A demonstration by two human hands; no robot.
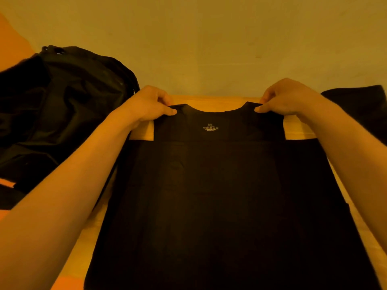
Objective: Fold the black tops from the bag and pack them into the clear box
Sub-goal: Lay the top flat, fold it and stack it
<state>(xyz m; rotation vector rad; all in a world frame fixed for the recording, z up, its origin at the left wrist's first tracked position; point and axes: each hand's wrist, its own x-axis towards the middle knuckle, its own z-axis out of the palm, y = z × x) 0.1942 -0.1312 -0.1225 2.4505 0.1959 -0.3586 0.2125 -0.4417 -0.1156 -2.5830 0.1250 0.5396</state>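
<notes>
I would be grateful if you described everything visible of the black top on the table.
The black top is a plain, matte, thin-looking garment with a scooped neckline and narrow shoulders. A small pale printed label reading XL sits below the neck. It lies spread flat on the wooden table, neck away from the person, hem out of view. The left hand pinches one shoulder, the right hand the other. A straight edge crosses below the label.

Light wooden table (209,102) against a plain wall (209,49).
</notes>
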